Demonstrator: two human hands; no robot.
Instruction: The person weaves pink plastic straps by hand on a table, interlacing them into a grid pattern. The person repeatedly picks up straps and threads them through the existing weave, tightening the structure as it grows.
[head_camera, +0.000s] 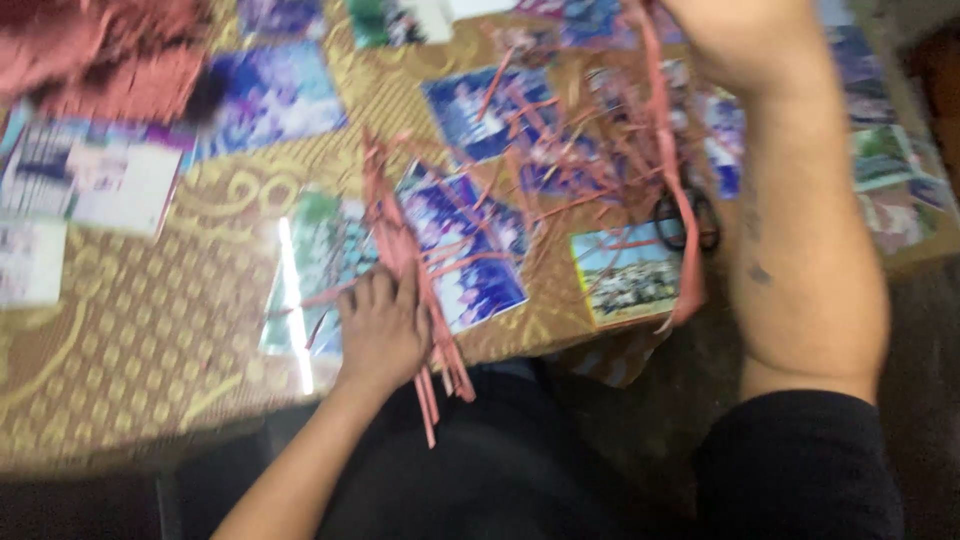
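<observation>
While blur softens much of the view, a gold patterned tablecloth fills the left, with a heap of pink-red cloth or paper in the top left corner and a pale printed card below it. Nearer the middle, the left hand rests palm down at the table's near edge, fingers together, pressing on a bundle of thin pink paper strips that runs from above the hand down past the wrist and over the edge. Under and beside that hand lie glossy printed pictures, mostly blue and purple. More loose pink strips lie tangled over the pictures further right. A pair of black-handled scissors sits among them, beside a picture of blue sky. At the top right, the right hand is raised and closed on 1 long pink strip hanging down from it.
</observation>
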